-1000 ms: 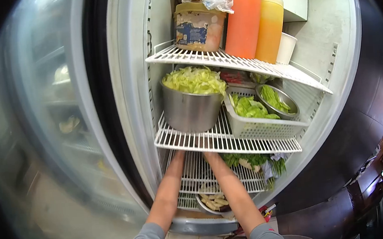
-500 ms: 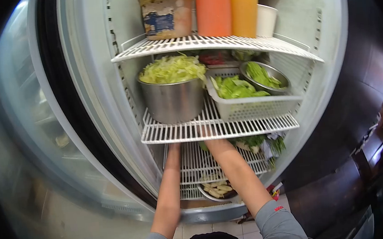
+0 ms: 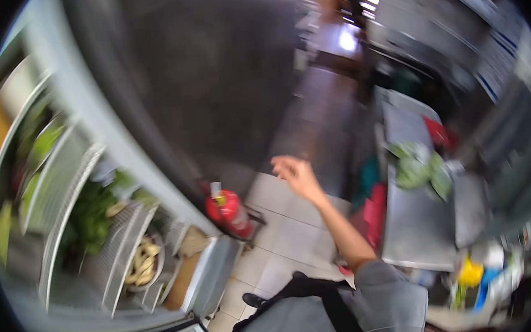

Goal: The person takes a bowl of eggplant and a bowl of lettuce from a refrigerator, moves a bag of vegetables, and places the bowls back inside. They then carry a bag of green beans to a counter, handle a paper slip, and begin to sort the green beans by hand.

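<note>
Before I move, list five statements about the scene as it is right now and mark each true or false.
1. The right hand is gripping a bottle. False: no object shows in it.
2. A red fire extinguisher stands near the fridge. True.
3. The leafy greens on the right are lying on the floor. False: they are on the metal table.
4. A bowl of pale pieces is inside the fridge. True.
5. Both hands are in view. False: only the right one shows.

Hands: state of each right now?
Left hand: not in view, can't tell.
Right hand: open, fingers loosely curled, nothing visible in it.
</note>
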A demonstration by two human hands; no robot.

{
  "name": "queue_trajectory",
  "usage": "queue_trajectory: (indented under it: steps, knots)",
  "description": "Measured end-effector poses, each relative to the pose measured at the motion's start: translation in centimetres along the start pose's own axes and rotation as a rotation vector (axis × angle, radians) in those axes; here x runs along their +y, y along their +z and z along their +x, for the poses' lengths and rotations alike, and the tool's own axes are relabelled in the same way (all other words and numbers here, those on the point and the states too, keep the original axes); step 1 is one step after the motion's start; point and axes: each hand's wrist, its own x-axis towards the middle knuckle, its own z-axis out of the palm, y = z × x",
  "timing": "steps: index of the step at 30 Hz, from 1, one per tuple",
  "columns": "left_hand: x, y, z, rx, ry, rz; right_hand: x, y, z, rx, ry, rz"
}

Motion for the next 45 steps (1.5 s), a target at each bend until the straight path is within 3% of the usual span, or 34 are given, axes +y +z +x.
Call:
queue_trajectory:
  steps: [1, 4, 5, 6, 8, 10, 14, 17, 19, 20, 21, 23, 24, 26, 27, 28, 30, 33, 37, 39, 40, 41, 43, 44, 45]
  knots:
    - [-0.1, -0.1, -0.6, 0.017, -0.020, 0.017, 0.3, -5.7, -0.5, 0.136, 0.117, -0.063]
    - [0.8, 0.3, -2.2, 0.005, -0.081, 0.049, 5.3, -19.5, -2.8, 0.563, -0.013, -0.606]
    - [1.3, 0.4, -2.4, 0.004, -0.095, 0.064, 5.8, -23.1, -3.8, 0.592, 0.150, -0.694]
    - [1.4, 0.4, -2.6, -0.004, -0.111, 0.071, 7.8, -26.3, -4.6, 0.644, 0.161, -0.941]
    - [1.3, 0.2, -3.0, -0.007, -0.146, 0.100, 10.4, -30.8, -6.0, 0.683, 0.487, -1.123]
    - [0.9, -0.3, -3.0, -0.003, -0.176, 0.147, 11.4, -33.6, -6.7, 0.687, 0.821, -1.144]
    - [-0.8, -2.2, -2.9, 0.048, -0.268, 0.265, 15.3, -36.1, -9.2, 0.771, 1.088, -1.022]
    - [-2.7, -4.0, -2.5, 0.092, -0.330, 0.354, 20.4, -37.7, -12.1, 0.798, 0.967, -0.885]
    - [-4.5, -5.4, -2.4, 0.129, -0.380, 0.425, 19.3, -38.4, -12.9, 0.761, 0.947, -0.945]
    - [-5.9, -6.3, -2.3, 0.147, -0.415, 0.467, 19.5, -39.6, -14.1, 0.754, 0.758, -1.012]
    - [-7.3, -7.2, -2.2, 0.169, -0.454, 0.515, 22.0, -41.9, -15.9, 0.760, 0.439, -1.157]
    - [-10.1, -10.0, -1.9, 0.243, -0.572, 0.635, 21.5, -44.3, -16.9, 0.861, 0.451, -1.146]
    - [-11.4, -11.9, -1.7, 0.293, -0.643, 0.700, 20.7, -45.8, -18.5, 0.930, 0.608, -0.314]
    - [-13.1, -14.7, -1.6, 0.406, -0.802, 0.793, 22.3, -50.4, -22.7, 0.897, 0.526, 0.341]
    - [-13.7, -16.0, -1.4, 0.466, -0.870, 0.830, 18.8, -48.1, -23.6, 0.847, 0.329, 0.579]
    - [-14.5, -17.1, -1.3, 0.510, -0.840, 0.941, 13.8, -45.2, -23.8, 0.821, 0.293, 0.532]
    - [-15.1, -17.1, -1.1, 0.627, -1.036, 0.846, 9.3, -39.4, -22.9, 0.701, 0.208, 0.557]
    - [-15.4, -16.7, -1.3, 0.670, -1.036, 0.820, 6.5, -33.3, -22.2, 0.479, 0.048, 0.771]
    - [-13.4, -16.1, -0.2, 0.632, -1.060, 0.720, 5.2, -29.3, -18.4, 0.059, -0.125, 1.287]
    - [-12.4, -16.2, -0.4, 0.619, -1.054, 0.674, 7.1, -27.6, -14.4, -0.111, -0.063, 1.528]
    - [-12.0, -16.1, -0.3, 0.623, -1.042, 0.652, 11.9, -28.8, -10.4, -0.231, 0.153, 1.623]
    - [-11.9, -16.0, -0.2, 0.629, -1.029, 0.629, 8.4, -22.8, -8.1, 0.509, 0.361, 0.995]
    - [-11.8, -16.0, -0.6, 0.601, -0.994, 0.616, 10.2, -16.7, -4.4, 0.193, 0.494, 0.723]
    - [-11.8, -16.1, -0.9, 0.588, -0.978, 0.609, 6.6, -10.8, -3.8, 0.035, 0.501, 0.607]
    - [-11.8, -16.1, -1.0, 0.590, -0.981, 0.627, 4.7, -4.8, -3.6, -0.171, 0.512, 0.774]
